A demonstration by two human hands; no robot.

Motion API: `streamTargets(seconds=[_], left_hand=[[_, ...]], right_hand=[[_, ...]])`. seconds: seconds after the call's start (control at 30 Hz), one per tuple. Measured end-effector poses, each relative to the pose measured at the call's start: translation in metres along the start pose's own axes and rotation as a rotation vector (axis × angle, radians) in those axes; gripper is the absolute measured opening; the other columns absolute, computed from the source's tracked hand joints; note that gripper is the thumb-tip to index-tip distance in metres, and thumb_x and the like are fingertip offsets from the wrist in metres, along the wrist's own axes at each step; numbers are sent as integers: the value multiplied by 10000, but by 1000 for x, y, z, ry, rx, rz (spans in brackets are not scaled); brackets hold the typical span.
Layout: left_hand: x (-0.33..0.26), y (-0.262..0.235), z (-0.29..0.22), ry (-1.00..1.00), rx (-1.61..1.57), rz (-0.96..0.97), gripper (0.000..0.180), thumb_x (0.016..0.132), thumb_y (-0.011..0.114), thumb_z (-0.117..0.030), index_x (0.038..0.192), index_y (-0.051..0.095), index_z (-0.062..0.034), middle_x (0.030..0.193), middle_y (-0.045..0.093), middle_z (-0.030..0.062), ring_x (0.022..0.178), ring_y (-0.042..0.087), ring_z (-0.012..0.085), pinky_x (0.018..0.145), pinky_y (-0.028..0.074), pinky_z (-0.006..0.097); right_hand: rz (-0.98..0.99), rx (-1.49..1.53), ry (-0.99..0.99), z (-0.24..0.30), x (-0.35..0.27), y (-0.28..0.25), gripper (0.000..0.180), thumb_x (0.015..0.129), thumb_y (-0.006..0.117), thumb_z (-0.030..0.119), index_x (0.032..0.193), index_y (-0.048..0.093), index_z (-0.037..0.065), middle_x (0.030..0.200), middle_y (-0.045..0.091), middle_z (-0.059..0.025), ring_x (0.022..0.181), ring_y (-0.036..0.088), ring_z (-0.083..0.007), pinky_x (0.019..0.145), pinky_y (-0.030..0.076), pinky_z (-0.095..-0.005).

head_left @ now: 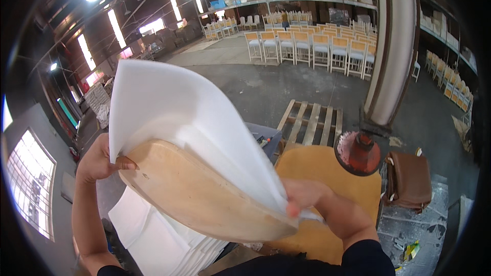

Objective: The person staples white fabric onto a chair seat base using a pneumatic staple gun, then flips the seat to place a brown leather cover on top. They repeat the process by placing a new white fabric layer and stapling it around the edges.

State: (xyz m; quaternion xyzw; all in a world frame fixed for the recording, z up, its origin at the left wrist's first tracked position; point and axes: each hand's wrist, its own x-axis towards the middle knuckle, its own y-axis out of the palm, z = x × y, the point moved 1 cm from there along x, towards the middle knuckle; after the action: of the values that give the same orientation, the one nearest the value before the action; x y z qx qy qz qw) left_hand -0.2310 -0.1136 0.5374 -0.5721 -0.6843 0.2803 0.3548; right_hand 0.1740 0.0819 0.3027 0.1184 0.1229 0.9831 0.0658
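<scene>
A curved plywood seat shell is held up in front of me, with a white foam sheet bent up along its far side. My left hand grips the left end, its thumb on the wood and its fingers behind the foam. At the right end my right hand, slightly blurred, pinches the foam against the shell's edge; some of its fingers are hidden. Beneath the shell lies a stack of white foam sheets.
Right of the shell is a tan board surface with a red, residue-coated round-based tool at its far corner. Beyond are a wooden pallet, a post and rows of chairs. A brown padded piece lies at right.
</scene>
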Motion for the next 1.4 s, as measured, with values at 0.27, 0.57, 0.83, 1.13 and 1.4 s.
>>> streamTargets(seconds=[0.27, 0.57, 0.83, 1.13, 1.4], left_hand=[[34, 9, 30, 147, 125, 30, 624, 766, 1043, -123, 1316, 766, -28, 1134, 809, 61, 1043, 693, 163, 990, 564, 357], [16, -73, 133, 356, 128, -908, 642, 1123, 663, -272, 1689, 504, -16, 1730, 527, 137, 1609, 468, 241, 1348, 328, 405], [-58, 105, 310, -498, -461, -865, 696, 1190, 550, -428, 1760, 407, -55, 1781, 468, 144, 1640, 430, 284, 1357, 323, 436], [-14, 349, 225, -415, -1304, -15, 711, 1187, 515, -486, 1754, 415, -67, 1767, 483, 151, 1617, 458, 304, 1336, 360, 461], [27, 450, 150, -401, -1716, 290, 729, 1185, 484, -537, 1749, 423, -78, 1755, 496, 158, 1598, 483, 323, 1318, 392, 484]], right_hand=[[-402, -710, 86, -6, 27, 50, 684, 868, 974, 231, 1443, 680, 3, 1301, 798, -105, 1170, 750, -209, 1026, 597, -384], [-632, -225, -312, 121, 92, 72, 615, 834, 861, -65, 1425, 694, -39, 1276, 794, -108, 1128, 769, -219, 994, 606, -373], [-599, 70, -571, 166, 81, 55, 541, 961, 771, 79, 1469, 654, -64, 1280, 783, -191, 1083, 805, -286, 946, 657, -431], [-762, 482, -285, 21, 35, -11, 502, 997, 786, 182, 1439, 687, -34, 1247, 802, -158, 1020, 813, -258, 923, 660, -391], [-1357, 222, -170, -115, -162, -63, 450, 979, 809, 169, 1360, 724, -55, 1117, 822, -160, 885, 819, -262, 816, 672, -400]])
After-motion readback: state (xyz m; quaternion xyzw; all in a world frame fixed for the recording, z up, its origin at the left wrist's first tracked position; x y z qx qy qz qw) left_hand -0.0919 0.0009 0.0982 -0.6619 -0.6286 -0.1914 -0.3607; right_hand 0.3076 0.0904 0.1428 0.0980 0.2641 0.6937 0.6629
